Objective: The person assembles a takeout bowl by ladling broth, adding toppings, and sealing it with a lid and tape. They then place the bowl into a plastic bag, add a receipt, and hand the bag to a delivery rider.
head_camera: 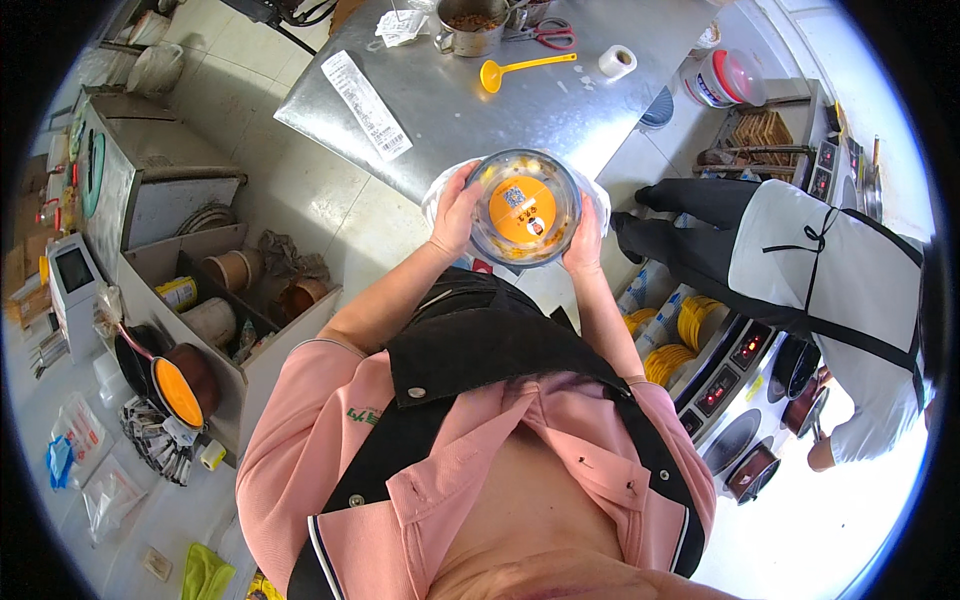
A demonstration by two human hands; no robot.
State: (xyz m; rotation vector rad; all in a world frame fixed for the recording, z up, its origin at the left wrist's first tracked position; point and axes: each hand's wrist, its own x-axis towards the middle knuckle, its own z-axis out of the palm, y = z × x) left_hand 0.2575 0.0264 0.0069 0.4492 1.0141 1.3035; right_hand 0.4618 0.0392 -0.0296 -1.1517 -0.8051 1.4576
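Between my two hands I hold a round takeaway bowl with a clear lid (487,241), level in front of my apron. An orange round label (523,210) with a printed code and a small figure sits on the lid. Food shows through the clear plastic around the label. My left hand (454,214) grips the bowl's left rim and my right hand (584,238) its right rim. A white plastic bag (600,204) shows behind the bowl on both sides; how it is held is hidden.
A steel table (480,127) carries a long printed receipt (367,105), a yellow ladle (492,75), a white roll (617,61), scissors (551,34) and a metal pot (471,30). At right, a person in a white shirt (780,240) stands by a cooktop (731,442). An open drawer (225,300) lies left.
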